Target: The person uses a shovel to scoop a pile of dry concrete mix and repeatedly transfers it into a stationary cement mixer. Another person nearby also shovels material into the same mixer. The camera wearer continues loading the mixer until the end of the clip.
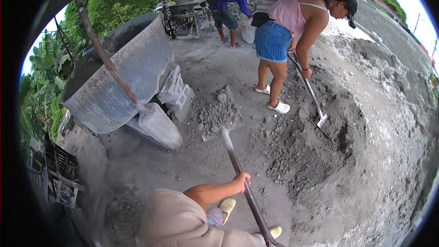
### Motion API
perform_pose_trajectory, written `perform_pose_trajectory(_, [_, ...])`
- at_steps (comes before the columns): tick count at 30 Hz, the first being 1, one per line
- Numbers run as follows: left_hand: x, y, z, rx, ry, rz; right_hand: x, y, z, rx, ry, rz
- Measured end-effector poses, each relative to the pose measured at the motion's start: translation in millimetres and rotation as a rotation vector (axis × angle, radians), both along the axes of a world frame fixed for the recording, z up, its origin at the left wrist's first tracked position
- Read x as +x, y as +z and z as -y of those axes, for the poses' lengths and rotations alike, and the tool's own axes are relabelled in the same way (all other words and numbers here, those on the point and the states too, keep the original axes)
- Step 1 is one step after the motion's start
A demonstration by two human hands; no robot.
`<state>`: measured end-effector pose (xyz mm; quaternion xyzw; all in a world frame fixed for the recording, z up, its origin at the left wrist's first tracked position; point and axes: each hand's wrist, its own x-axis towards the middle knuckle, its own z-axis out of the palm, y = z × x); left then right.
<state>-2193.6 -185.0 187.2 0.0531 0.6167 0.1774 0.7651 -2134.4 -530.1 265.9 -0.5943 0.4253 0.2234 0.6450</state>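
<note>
My left hand point(242, 182) is closed around the dark shaft of a shovel point(250, 197), a little below its middle. That shaft slants from the lower edge up to a broad blade lying at or close to the ground. Lumpy grey sand and gravel point(218, 112) is heaped on the blade, covering most of it. My left arm, in a beige sleeve point(176, 217), reaches across from the lower left. Past the lower edge the shovel's rear end runs out of sight, and my right hand does not show.
A large round metal mixing drum point(121, 75) stands left of the blade, beside concrete blocks point(176, 93). To the right rises a grey sand mound point(315, 155), where a co-worker digs with another shovel point(313, 93). Farther back, a second person bends over a white sack point(248, 29).
</note>
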Motion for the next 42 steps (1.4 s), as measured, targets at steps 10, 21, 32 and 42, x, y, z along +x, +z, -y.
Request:
perform_pose_trajectory(10, [-143, 294, -313, 0.749, 0.322, 0.047, -17, 188, -277, 0.719, 0.605, 0.176])
perform_pose_trajectory(21, [16, 38, 12, -0.051, -0.177, -0.019, -31, 62, 83, -0.063, 0.229, 0.346])
perform_pose_trajectory(32, [138, -17, 260, -0.162, -0.496, 0.003, -90, 39, 287, -0.09, -0.339, 0.135])
perform_pose_trajectory(42, [236, -67, 404, -0.241, -0.692, -0.039, 4, 61, 351, -0.354, -0.775, -0.237])
